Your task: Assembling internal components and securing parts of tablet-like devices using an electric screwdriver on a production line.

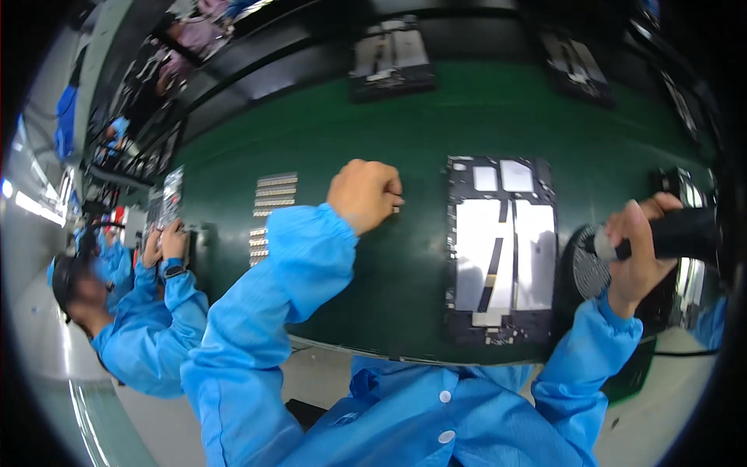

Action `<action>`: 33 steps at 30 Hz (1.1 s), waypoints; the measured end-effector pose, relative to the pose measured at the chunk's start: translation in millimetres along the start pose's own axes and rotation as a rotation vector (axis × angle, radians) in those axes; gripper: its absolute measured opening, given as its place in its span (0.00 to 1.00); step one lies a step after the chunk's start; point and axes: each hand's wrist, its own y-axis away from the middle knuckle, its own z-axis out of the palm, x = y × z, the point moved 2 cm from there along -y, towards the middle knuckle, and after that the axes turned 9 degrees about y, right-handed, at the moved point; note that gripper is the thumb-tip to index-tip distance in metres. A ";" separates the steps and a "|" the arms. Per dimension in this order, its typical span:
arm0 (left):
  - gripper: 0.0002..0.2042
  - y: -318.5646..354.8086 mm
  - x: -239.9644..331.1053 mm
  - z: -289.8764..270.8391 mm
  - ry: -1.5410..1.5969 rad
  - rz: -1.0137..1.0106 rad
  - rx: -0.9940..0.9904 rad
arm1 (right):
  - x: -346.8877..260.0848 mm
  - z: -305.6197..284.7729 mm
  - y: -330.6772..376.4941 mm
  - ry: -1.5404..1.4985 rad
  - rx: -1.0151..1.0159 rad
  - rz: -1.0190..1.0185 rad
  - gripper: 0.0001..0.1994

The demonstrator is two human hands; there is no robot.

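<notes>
Component strips (275, 194) are set left of the left hand (364, 196), its fingers seemingly closed on a pale piece (396, 209). Between the hands, an opened tablet (504, 253) is laid flat, presumably for access; a black cylinder (689, 233) is gripped by the right hand (640, 253).

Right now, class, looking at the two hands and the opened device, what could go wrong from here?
Only a sliver of the small pale part shows at the left hand's fingertips, so it might slip and be lost. The right hand is at a black cylinder beside the opened device; swung leftward, the cylinder could knock its exposed insides.
</notes>
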 end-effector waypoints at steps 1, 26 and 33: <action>0.06 2.6 5.2 -3.2 0.011 0.018 -0.023 | -2.0 1.5 -0.8 -0.021 -0.014 -0.014 0.19; 0.04 19.7 27.0 65.8 0.996 -0.084 0.005 | 1.4 4.6 -1.0 -0.061 -0.093 -0.134 0.17; 0.39 0.2 22.4 53.8 0.777 0.052 0.040 | -4.1 12.5 2.8 -0.059 -0.055 -0.065 0.18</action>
